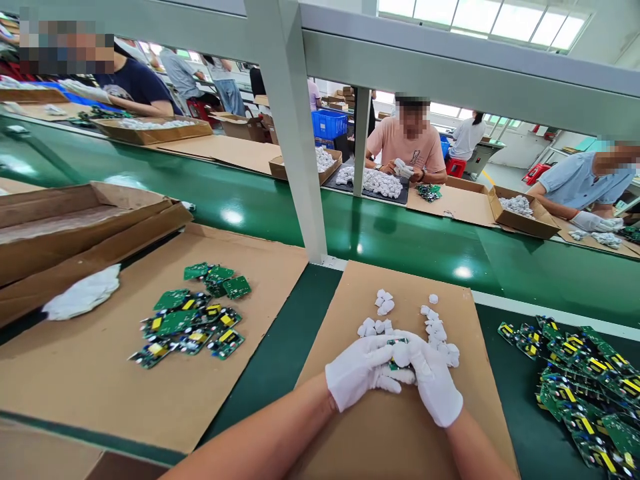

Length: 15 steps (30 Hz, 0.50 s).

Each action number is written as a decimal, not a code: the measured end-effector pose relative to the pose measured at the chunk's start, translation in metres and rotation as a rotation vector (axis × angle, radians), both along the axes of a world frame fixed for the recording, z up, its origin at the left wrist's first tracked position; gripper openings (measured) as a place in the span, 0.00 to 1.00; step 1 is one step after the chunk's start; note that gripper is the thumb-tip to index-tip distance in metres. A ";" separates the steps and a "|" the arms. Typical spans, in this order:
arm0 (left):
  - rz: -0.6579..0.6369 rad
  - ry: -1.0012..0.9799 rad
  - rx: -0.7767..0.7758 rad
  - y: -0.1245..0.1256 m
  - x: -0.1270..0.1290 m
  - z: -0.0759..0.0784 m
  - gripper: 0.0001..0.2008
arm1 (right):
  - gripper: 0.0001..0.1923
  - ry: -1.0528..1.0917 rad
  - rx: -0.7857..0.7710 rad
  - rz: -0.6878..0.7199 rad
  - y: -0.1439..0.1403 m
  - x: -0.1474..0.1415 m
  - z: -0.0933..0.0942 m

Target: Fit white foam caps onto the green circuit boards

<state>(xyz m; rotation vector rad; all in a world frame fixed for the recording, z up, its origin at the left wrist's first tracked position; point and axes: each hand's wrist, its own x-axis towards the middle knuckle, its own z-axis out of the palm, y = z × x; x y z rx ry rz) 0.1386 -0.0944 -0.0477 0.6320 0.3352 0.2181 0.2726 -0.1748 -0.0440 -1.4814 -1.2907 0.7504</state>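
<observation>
Both of my hands wear white gloves and meet above a cardboard sheet [350,433]. Between them is a small green circuit board [399,366], mostly covered by the gloved fingers. My left hand [361,368] is closed around its left side. My right hand [431,375] has its fingers bent over the board, with a round white piece [401,355] at the fingertips. Just beyond the hands, small white pieces [435,330] lie in a loose row on the right. More white pieces [374,327] sit in a cluster on the left.
Circuit boards are heaped on the right [575,373] and on the left cardboard [195,320]. A white glove [84,293] lies beside a long cardboard box [75,233]. A grey post [293,133] rises ahead, before the green conveyor belt [425,247]. Several people work across it.
</observation>
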 end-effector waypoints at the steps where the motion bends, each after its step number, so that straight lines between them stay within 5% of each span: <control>1: 0.001 -0.011 -0.018 -0.001 0.000 0.000 0.17 | 0.22 0.000 0.022 0.008 -0.001 0.001 0.001; 8: 0.037 -0.013 -0.031 -0.007 0.000 -0.010 0.19 | 0.23 0.002 -0.154 0.019 -0.003 0.000 0.004; 15: 0.016 -0.083 -0.110 -0.004 -0.002 -0.007 0.18 | 0.20 0.060 -0.122 -0.015 0.000 -0.002 0.010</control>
